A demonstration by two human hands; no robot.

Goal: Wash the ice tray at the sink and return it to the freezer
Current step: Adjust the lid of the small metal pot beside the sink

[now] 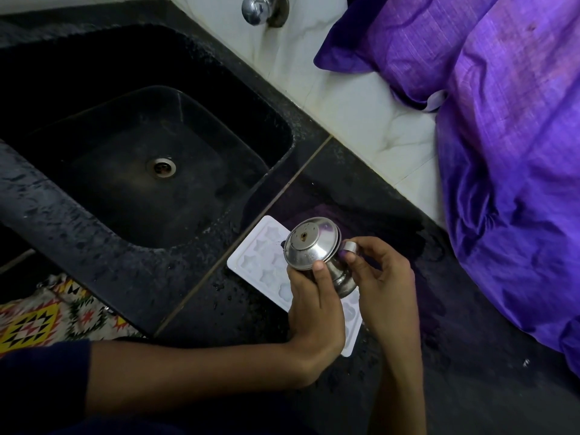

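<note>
1. White plastic ice tray (262,255) lies flat on the black counter (392,215), just right of the sink (131,146), moulds facing up. Not in the basin yet, so judged from this, washing hasn't started.
2. Both hands are busy with something else: a steel lidded pot (314,249), held tilted above the tray's middle.
3. Left hand (314,309) grasps the pot body from below, thumb up against the lid's rim. Right hand (383,284) pinches a small metal piece at the pot's side; can't tell what that piece is.
4. Key relation: tray sits directly under and in front of both hands, partly hidden by them. Its far end shows toward the sink; its near end pokes out below the left wrist.
5. Long axis runs diagonally, from far-left (sink corner) to near-right (toward the person). Roughly parallel to the counter's seam line (251,230).
6. Left hand is nearer the sink-side end; right is nearer the counter side.
7. My read: pot has to go down first, then a short slide or lift to the left takes the tray into the basin. Tap (260,9) is at the far wall, above the sink.
</note>
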